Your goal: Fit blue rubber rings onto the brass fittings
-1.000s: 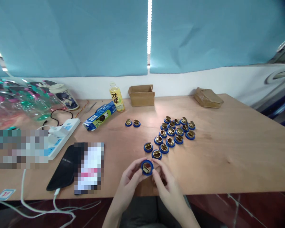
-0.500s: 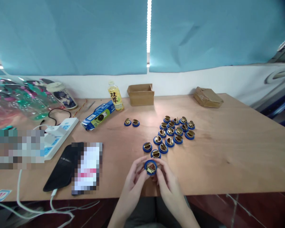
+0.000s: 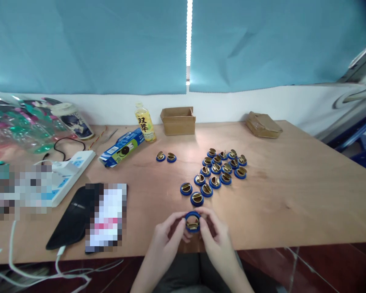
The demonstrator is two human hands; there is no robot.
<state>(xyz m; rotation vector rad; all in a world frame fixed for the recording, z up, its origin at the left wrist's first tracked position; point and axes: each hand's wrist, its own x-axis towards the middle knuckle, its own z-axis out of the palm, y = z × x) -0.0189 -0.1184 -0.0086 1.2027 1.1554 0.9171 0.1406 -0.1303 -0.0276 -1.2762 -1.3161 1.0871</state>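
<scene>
Both hands are pinching one blue ring [image 3: 192, 222] with a brass clip inside it, just above the near edge of the wooden table [image 3: 293, 195]. The left hand [image 3: 167, 236] and the right hand [image 3: 215, 238] are covering the ring's sides, so its lower half is hard to make out. Just beyond the ring, a cluster of similar rings [image 3: 219, 169] is lying; their clips are too small to read.
</scene>
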